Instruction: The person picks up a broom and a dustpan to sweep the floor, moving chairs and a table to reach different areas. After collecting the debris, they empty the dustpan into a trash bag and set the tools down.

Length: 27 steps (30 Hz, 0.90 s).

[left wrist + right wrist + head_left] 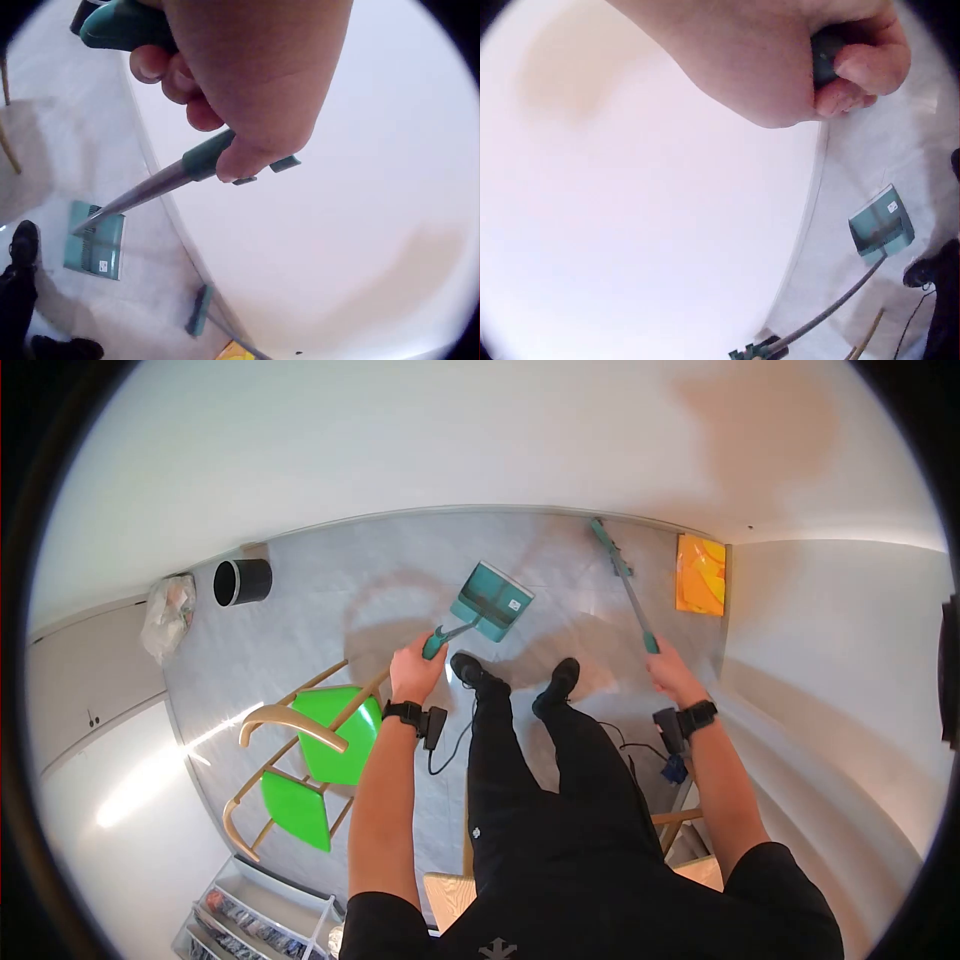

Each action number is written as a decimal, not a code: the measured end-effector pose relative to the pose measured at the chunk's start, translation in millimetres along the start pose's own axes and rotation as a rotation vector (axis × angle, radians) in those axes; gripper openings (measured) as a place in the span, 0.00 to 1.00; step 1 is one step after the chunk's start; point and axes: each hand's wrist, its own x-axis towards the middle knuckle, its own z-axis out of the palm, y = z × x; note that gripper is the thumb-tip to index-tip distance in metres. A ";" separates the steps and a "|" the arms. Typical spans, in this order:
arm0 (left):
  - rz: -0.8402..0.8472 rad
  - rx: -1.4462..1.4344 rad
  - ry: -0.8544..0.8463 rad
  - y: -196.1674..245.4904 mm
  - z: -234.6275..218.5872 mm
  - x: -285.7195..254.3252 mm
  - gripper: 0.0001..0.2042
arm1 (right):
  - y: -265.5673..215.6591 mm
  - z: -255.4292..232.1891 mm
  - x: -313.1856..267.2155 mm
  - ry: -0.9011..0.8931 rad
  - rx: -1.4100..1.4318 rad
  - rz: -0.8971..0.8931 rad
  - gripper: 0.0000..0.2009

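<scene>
In the head view, my left hand (415,672) grips the handle of a green long-handled dustpan (508,612). Its pan lies close over the grey floor ahead of my feet, and curled fingers show round the grip in the left wrist view. My right hand (675,672) holds the top of a broom (640,605) with a grey stick. The broom head (608,543) rests by the foot of the back wall, right of the dustpan. Seen from the right wrist, the fingers wrap the dark green handle end (825,64).
A yellow-orange packet (700,575) lies in the right corner. Far left stand a black bin (256,582) and a clear plastic bag (170,615). A chair with green pads (342,745) is left of my legs, above a drawer rack (265,905). A cable (455,750) trails near my feet.
</scene>
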 end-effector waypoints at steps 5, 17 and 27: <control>0.142 0.069 -0.120 -23.1 -13.3 34.7 0.16 | -46.4 74.2 14.9 -0.064 -0.133 -0.011 0.31; 0.111 -0.132 -0.160 -50.8 -19.1 42.4 0.17 | -123.6 179.5 -71.8 -0.223 -0.364 0.152 0.33; -0.079 -0.375 0.498 -113.7 -137.6 -8.0 0.35 | -135.2 180.8 -124.6 -0.209 0.115 0.232 0.30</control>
